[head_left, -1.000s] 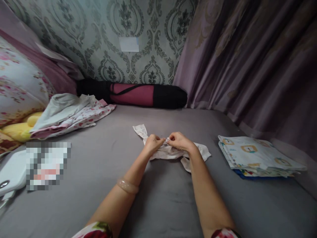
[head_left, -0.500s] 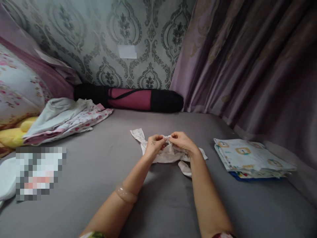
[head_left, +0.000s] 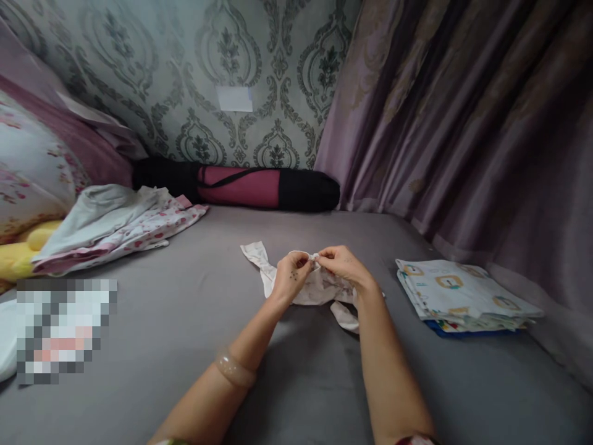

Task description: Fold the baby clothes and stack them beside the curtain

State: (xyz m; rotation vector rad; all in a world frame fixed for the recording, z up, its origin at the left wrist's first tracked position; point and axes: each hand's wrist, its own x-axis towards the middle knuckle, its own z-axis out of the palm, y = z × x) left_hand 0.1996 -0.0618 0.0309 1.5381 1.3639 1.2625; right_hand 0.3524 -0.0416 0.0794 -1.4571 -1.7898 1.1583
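A small white printed garment point(head_left: 259, 256) lies crumpled on the grey bed sheet point(head_left: 296, 371) in the middle of the head view. My left hand point(head_left: 290, 276) and my right hand point(head_left: 341, 266) meet over it, both pinching its upper edge with closed fingers. One sleeve-like end sticks out to the upper left of my left hand, another end hangs below my right wrist. A pale bangle point(head_left: 234, 369) sits on my left forearm.
A folded stack of printed cloths point(head_left: 458, 296) lies at the right by the purple curtain point(head_left: 463, 123). A heap of unfolded clothes point(head_left: 115, 222) lies at the left near a floral pillow point(head_left: 32, 173). A pink and black rolled bag point(head_left: 241, 185) rests against the patterned wall.
My hands have lifted the garment's edge slightly and drawn closer together. The view has shifted a little to the right and up.
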